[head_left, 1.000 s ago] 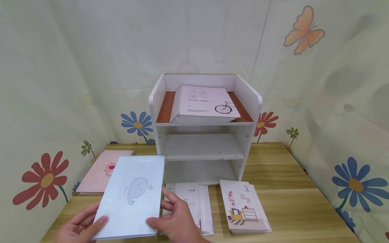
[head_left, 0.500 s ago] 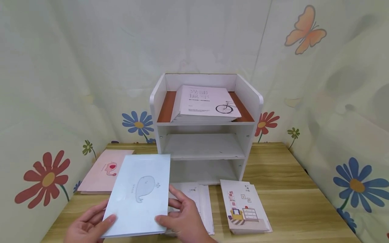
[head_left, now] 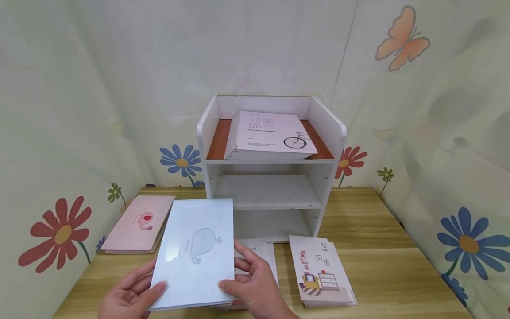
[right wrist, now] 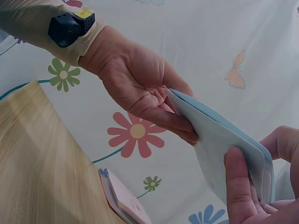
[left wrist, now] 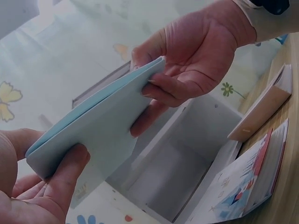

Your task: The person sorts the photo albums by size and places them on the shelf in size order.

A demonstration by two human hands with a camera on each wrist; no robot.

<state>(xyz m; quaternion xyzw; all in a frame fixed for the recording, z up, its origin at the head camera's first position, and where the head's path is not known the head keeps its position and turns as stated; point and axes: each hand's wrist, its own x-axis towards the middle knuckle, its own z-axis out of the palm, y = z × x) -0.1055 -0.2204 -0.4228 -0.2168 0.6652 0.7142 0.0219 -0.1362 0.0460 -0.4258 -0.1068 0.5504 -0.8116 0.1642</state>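
Observation:
A light blue notebook (head_left: 187,274) with a grey whale on its cover is held tilted above the front of the table. My left hand (head_left: 127,294) grips its lower left corner, thumb on the cover and fingers underneath. On the right edge, my right hand (head_left: 259,283) pinches it in the same way. The left wrist view shows the notebook (left wrist: 105,121) from its underside, with the edges slightly parted. Beneath and behind my right hand lies a pile of white books (head_left: 268,257), partly hidden.
A white shelf unit (head_left: 271,207) stands at the back, bearing a stack of bicycle-cover books (head_left: 263,133) on top. Pink elephant notebooks (head_left: 137,221) lie at the left. White books with a furniture drawing (head_left: 318,270) lie at the front right. Printed curtains surround the table (head_left: 382,266).
Both hands have carried the light blue notebook to the right and slightly up, uncovering more of the pink notebooks. The shelf and the other books have stayed in place.

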